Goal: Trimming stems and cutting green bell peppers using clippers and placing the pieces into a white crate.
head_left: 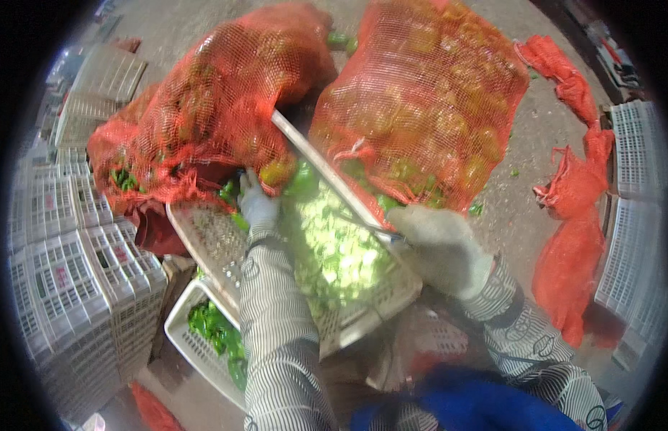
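My left hand (259, 207), in a pale glove, reaches over the far left part of a white perforated crate (204, 251). Its fingers stretch toward green peppers (227, 192) at the mouth of a red mesh sack (212, 93); they hold nothing that I can see. Light green cut pieces (341, 248) lie in the crate, with a whole green pepper (302, 183) beyond them. My right hand (441, 244), also gloved and blurred, is closed at the crate's right edge. From it a thin dark blade, apparently a knife (373, 227), points over the pieces.
A second full red mesh sack (420, 100) stands behind the crate. Lower left, a white crate (186, 337) holds green peppers. Stacked white crates rise at the left (82, 280) and right (628, 244). Red mesh bags (571, 251) lie on the floor at right.
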Demonstrator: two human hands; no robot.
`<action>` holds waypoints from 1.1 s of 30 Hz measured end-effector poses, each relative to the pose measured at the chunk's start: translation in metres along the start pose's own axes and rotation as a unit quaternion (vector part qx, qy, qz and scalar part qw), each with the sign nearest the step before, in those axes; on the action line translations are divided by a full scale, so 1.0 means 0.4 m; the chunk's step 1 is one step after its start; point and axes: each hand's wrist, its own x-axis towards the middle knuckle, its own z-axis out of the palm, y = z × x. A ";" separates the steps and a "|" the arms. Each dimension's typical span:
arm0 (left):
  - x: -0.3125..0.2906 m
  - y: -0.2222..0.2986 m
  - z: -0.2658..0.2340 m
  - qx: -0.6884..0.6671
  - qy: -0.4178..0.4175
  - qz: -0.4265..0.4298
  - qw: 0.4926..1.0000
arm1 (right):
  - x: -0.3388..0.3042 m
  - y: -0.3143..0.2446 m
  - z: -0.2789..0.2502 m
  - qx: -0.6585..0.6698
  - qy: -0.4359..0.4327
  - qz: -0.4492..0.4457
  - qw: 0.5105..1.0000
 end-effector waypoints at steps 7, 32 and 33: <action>-0.069 0.073 -0.110 -0.102 -0.046 -0.082 0.990 | -0.071 0.037 0.010 -0.181 0.094 -0.099 0.974; -0.973 0.258 -0.353 -0.423 0.017 -0.133 0.896 | -0.418 -0.205 0.171 0.268 -0.264 0.129 0.918; -0.943 0.281 -0.387 -0.387 0.062 -0.104 0.914 | -0.414 -0.182 0.290 0.168 -0.227 0.127 0.951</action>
